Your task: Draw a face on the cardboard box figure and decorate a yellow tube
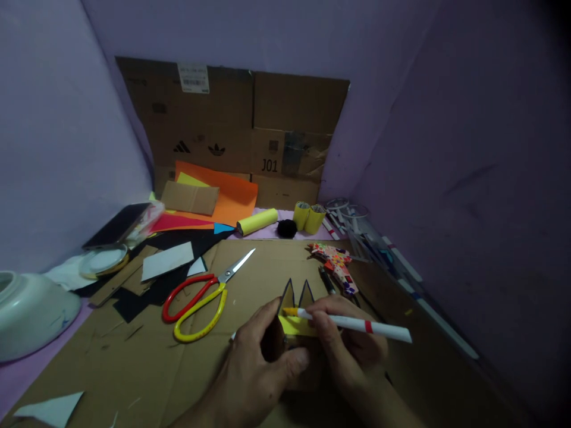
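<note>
My left hand (263, 362) is wrapped round the left side of a small cardboard piece (297, 326), which has two pointed, dark-edged ears and a yellow band. Between the fingers of my right hand (350, 342) is a white marker (383, 330) with a red ring. Its yellow tip is at the base of the left ear, above the band. Scissors (218, 282) with one red and one yellow handle lie on the cardboard left of my hands. The lower part of the piece is in shadow and partly hidden by my fingers.
Yellow rolls (257, 222) and a black ball (286, 228) are at the back. Coloured sheets (236, 196) lie by the upright cardboard (214, 119). A patterned cutout (336, 261) and several markers (404, 264) are on the right. A white bowl (35, 315) stands at far left.
</note>
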A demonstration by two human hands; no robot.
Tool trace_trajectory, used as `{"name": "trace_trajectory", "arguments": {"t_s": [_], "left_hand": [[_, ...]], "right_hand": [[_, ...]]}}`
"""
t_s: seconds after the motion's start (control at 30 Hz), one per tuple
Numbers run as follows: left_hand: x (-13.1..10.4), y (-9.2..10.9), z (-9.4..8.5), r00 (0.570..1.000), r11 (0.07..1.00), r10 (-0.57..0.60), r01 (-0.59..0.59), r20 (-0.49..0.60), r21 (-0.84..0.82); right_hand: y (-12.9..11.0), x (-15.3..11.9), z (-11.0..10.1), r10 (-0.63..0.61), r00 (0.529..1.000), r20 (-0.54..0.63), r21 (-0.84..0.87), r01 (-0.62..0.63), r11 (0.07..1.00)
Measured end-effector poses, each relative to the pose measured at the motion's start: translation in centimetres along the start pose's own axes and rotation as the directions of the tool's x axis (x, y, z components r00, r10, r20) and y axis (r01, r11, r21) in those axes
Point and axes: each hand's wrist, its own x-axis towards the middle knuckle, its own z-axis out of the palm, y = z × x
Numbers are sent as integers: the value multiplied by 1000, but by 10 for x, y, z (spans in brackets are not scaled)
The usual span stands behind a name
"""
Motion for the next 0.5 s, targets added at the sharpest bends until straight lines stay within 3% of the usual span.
{"name": "trace_trajectory", "arguments": {"t_s": [0.13, 0.37, 0.5], "left_hand": [[1, -3, 1, 999, 995, 42, -39, 29, -87], [1, -5, 3, 996, 993, 83, -80, 25, -85], [0, -8, 2, 999, 1000, 24, -24, -26, -13]], "right_hand": [[5, -1, -2, 39, 998, -48, -50, -41, 998], [5, -1, -2, 43, 998, -39, -63, -45, 997], [3, -3, -3, 75, 996, -38, -41, -77, 996]]}}
